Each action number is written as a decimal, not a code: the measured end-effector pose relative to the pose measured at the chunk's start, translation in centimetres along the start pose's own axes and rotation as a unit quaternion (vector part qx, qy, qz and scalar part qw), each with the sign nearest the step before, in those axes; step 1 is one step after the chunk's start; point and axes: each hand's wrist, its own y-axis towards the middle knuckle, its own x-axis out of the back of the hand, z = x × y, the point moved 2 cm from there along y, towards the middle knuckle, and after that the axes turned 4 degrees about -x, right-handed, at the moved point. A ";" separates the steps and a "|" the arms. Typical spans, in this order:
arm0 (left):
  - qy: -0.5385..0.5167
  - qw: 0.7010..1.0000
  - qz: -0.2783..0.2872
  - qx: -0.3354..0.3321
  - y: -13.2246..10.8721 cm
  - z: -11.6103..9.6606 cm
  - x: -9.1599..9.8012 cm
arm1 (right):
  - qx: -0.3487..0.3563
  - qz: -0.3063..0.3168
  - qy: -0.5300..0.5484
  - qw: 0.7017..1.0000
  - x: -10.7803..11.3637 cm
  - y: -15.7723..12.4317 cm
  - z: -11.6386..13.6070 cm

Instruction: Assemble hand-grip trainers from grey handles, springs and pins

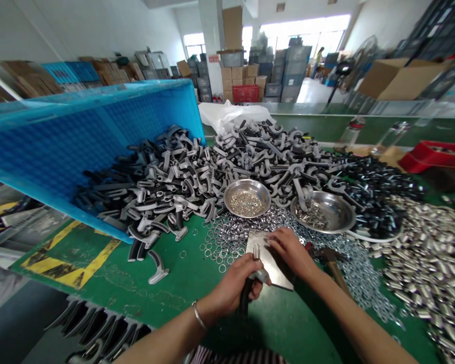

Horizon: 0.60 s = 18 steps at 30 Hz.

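My left hand point(237, 283) is wrapped round a handle point(244, 299) with a black grip and a grey head. A coil spring point(256, 251) stands up from the handle's head. The fingers of my right hand point(290, 248) are drawn together at the top of a flat metal plate point(282, 275); whatever lies between their tips is too small to make out. Metal rings point(227, 230) lie loose just beyond the plate. Behind them sit a steel bowl of small brass-coloured parts point(246, 188) and a second steel bowl point(337, 215) holding small pins.
A blue crate point(98, 116) lies tipped at the left, spilling grey-and-black handles point(182, 182) across the green table point(197, 303). Right of my right arm are a hammer point(335, 268), small zinc-coloured parts point(367, 288) and silver cylinders point(432, 263). A red tray point(436, 156) stands far right.
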 end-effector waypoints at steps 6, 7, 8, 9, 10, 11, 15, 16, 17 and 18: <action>0.123 0.975 -0.144 -0.114 1.6 -2.1 2.8 | 0.020 -0.047 -0.077 0.996 0.2 3.8 -1.8; 0.165 0.964 -0.171 -0.123 1.8 -2.4 3.1 | 0.020 -0.047 -0.075 0.996 0.1 3.4 -1.4; 0.205 0.948 -0.201 -0.136 1.9 -2.6 3.4 | 0.013 -0.047 -0.056 0.997 -0.1 2.8 -0.9; 0.238 0.931 -0.230 -0.152 2.0 -2.7 3.4 | -0.006 -0.046 -0.009 0.999 -0.4 2.0 -0.3; 0.265 0.915 -0.251 -0.171 2.0 -2.6 3.3 | -0.039 -0.044 0.072 0.996 -0.7 1.1 0.4; 0.286 0.903 -0.259 -0.189 2.1 -2.4 3.1 | -0.081 -0.039 0.178 0.980 -1.2 0.2 1.1; 0.364 0.866 -0.243 -0.242 2.2 -1.6 1.5 | -0.210 -0.008 0.527 0.823 -3.7 -2.6 3.3; 0.379 0.859 -0.239 -0.247 2.2 -1.5 1.2 | -0.218 -0.003 0.553 0.804 -4.0 -2.9 3.6; 0.391 0.854 -0.235 -0.249 2.2 -1.4 1.0 | -0.222 0.002 0.568 0.793 -4.3 -3.1 3.8; 0.400 0.851 -0.232 -0.248 2.2 -1.3 0.8 | -0.226 0.006 0.575 0.786 -4.4 -3.2 3.8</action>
